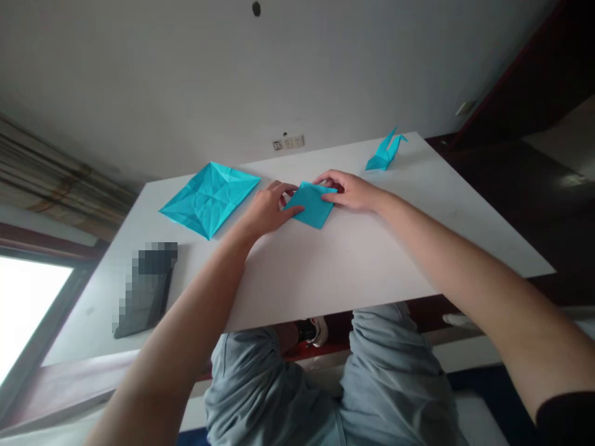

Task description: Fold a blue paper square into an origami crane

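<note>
A small folded square of blue origami paper [314,209] is held between my two hands, just above or on the white table [297,272]; I cannot tell which. My left hand [270,207] grips its left corner, thumb on top and fingers behind. At the right corner my right hand [349,190] pinches the paper the same way, with the fingertips partly hidden behind it. Left of my left hand lies a larger unfolded blue sheet [211,199], covered in creases. A finished blue paper crane [383,155] stands beyond my right hand.
A dark flat object [147,297], partly pixelated, lies on the table's left side. The wall [297,80] with power sockets [288,143] rises behind the table. A window [28,310] and curtain [56,176] are at the left. My legs [279,390] are below the front edge.
</note>
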Tool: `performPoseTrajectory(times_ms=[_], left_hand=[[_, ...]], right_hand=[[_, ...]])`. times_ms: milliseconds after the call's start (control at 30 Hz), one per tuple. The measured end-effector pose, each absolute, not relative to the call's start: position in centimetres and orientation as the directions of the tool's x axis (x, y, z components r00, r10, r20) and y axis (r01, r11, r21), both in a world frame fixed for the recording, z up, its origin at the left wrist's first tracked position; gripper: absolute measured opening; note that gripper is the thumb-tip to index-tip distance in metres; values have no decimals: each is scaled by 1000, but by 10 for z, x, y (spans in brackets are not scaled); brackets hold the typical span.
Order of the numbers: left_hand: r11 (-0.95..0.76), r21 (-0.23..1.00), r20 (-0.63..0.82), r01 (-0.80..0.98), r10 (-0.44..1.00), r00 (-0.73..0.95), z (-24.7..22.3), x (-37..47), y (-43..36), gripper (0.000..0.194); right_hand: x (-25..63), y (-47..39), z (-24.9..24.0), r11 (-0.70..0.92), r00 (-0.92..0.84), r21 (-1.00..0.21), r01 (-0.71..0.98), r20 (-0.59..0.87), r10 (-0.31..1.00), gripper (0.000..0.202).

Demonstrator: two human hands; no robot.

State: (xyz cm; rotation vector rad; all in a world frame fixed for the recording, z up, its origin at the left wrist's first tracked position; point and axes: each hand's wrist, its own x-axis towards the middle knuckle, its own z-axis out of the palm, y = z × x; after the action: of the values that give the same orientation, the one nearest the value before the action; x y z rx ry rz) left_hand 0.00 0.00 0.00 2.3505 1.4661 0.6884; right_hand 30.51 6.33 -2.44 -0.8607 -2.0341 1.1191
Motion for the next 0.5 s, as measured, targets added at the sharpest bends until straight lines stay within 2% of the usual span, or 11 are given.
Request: performPoseTrajectory(times_ms=[167, 300, 500], left_hand=[[-426, 476, 230, 770, 905, 359, 1, 1, -1, 65], [-441, 456, 237, 773, 897, 372, 1, 2, -3, 59], [-453, 462, 242, 762, 891, 383, 2, 1, -3, 66]], right_hand=[[305, 66, -25, 397, -564, -898, 191, 230, 793, 53], [306, 66, -24, 407, -570, -891, 202, 231, 789, 46], [306, 65, -23, 388, -566, -898, 207, 214, 796, 41]])
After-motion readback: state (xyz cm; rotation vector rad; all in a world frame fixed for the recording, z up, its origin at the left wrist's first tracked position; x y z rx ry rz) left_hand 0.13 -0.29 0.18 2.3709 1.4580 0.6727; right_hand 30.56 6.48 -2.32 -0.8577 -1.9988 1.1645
